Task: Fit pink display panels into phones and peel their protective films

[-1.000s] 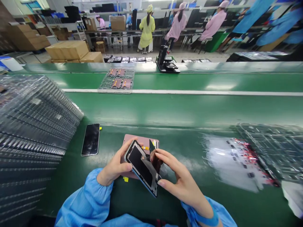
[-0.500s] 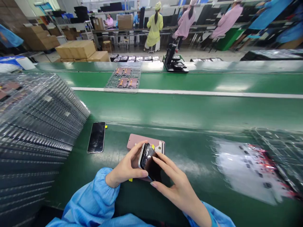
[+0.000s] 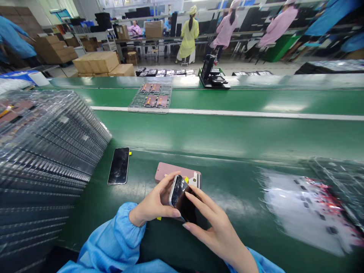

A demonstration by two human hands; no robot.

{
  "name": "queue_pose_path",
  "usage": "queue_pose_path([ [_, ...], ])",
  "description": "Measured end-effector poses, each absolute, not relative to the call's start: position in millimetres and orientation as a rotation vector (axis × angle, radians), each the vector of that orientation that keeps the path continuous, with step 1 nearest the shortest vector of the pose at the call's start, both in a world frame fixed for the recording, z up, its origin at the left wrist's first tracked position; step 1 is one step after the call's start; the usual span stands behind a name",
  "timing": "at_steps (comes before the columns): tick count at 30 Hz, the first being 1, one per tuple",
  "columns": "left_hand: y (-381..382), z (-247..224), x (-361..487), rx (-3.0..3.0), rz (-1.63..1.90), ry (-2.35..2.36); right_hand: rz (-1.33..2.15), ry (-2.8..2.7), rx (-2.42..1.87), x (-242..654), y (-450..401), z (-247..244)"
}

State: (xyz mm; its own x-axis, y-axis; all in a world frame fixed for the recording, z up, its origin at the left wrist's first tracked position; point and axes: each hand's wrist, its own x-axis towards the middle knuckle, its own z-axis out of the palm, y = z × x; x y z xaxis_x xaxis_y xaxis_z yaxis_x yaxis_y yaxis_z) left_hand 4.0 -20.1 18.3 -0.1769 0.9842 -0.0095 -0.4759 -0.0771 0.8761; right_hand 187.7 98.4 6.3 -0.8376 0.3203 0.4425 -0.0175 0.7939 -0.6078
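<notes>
Phone is between my two hands, tilted above the near part of the green bench. My left hand is closed around its pale side edge, the thumb on the near side and the fingers on the far side. My right hand makes a light pinch: fingertips are on the dark glass, and the thumb is at the lower edge.

I judge it is light but stiff. The glass looks smooth and shiny, so it may be slippery, and it can crack if I bend or press it at one point. It is better to take it by the two long edges, with only soft touch on the face. Whether the glass sits fully in the frame, I cannot tell.

Now I count. In my hands there is one phone. One flat black screen lies to the left, with one yellow tab at its side. Partly behind my hands is a pink panel; if more lie under it, I cannot tell. Across the bench, one clear tray carries four pink parts. The tray stack at left and the small black pieces on the plastic film at right are too many and blurred for exact count.
</notes>
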Motion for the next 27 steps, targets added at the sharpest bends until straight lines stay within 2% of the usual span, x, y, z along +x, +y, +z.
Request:
queue_pose_path([
  [27, -21, 30, 5, 0.866, 1.533, 0.931, 0.655, -2.455, -0.092, 188, 99, 13],
])
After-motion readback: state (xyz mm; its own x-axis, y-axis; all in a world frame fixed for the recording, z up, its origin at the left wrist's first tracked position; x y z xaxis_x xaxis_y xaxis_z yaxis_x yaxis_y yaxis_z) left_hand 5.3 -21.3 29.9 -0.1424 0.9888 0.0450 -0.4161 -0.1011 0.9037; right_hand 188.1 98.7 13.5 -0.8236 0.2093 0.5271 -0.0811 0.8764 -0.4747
